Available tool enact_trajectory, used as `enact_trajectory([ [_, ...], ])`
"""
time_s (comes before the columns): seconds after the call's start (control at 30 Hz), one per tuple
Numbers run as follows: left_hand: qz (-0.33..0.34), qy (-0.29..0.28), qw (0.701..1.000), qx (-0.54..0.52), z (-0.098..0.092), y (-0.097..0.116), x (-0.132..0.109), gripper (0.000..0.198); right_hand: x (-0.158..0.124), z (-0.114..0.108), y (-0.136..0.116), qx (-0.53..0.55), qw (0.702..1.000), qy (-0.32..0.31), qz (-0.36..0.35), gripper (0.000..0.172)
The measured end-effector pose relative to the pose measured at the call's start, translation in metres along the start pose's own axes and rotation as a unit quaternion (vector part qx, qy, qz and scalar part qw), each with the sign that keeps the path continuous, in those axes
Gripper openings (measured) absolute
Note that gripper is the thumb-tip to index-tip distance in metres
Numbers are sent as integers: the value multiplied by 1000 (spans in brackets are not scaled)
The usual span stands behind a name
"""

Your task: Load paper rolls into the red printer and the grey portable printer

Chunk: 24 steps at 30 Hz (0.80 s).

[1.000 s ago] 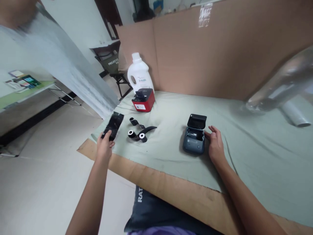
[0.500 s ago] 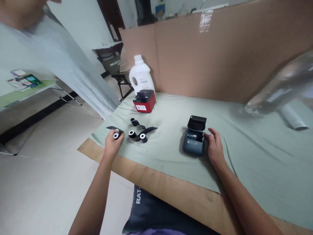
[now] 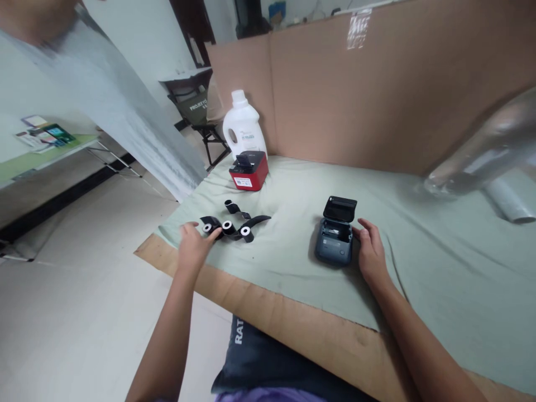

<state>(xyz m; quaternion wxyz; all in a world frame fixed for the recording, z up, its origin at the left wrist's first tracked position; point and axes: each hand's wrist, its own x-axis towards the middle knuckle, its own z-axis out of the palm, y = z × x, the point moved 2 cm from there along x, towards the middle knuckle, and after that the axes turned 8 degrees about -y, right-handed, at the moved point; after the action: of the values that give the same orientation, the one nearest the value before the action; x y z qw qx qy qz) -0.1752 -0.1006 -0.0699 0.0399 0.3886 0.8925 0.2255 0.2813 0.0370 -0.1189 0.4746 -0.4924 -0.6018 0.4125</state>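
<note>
My left hand (image 3: 193, 247) is at the left of the table with thumb and fingers spread. Its thumb tip meets a black paper roll (image 3: 207, 221) with a white core, whose loose strip curls up behind it. Close by lie another black roll (image 3: 228, 228), a third roll (image 3: 248, 235) and a loosely curled black strip (image 3: 231, 207). My right hand (image 3: 372, 255) rests loosely open along the right side of a small dark blue label printer (image 3: 334, 248), fingertips at its edge. The printer's black lid (image 3: 340, 209) stands up, showing the compartment inside.
Behind the rolls stand a red and black device (image 3: 250, 170) and a white jug (image 3: 244, 125). A cardboard panel (image 3: 377, 95) borders the back. At right lies a clear plastic-wrapped roll (image 3: 473, 159). A person in a light garment (image 3: 121, 95) stands at left.
My left hand has opened and let go of the black roll, which now sits farther right, against the other rolls. My right hand stays beside the printer.
</note>
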Motion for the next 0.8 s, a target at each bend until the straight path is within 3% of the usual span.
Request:
enact_trajectory([
  [0.1,31,101,994,-4,-22,12,-15,62,-1,1,-1,2,1000,-3,-1,50],
  [0.17,94,109,990,-3,-31,22,-18,46,-1,1,-1,3,1000,-4,0,49],
  [0.23,181,51,982,23,-32,31,-12,34,0,1,-1,1,1000,-3,-1,48],
  [0.3,272,-61,959,58,-27,39,-3,32,0,1,0,-4,1000,-2,-3,48],
  [0.4,350,-195,912,92,-20,48,10,52,1,0,0,-4,1000,-2,-1,50],
  [0.47,357,-207,904,110,-22,52,17,56,1,0,0,-3,1000,-4,0,50],
  [0.67,366,-231,893,122,-33,62,23,36,1,1,1,-6,1000,-7,-3,49],
  [0.8,351,-241,895,133,-36,67,23,34,0,1,2,-6,1000,-9,0,48],
])
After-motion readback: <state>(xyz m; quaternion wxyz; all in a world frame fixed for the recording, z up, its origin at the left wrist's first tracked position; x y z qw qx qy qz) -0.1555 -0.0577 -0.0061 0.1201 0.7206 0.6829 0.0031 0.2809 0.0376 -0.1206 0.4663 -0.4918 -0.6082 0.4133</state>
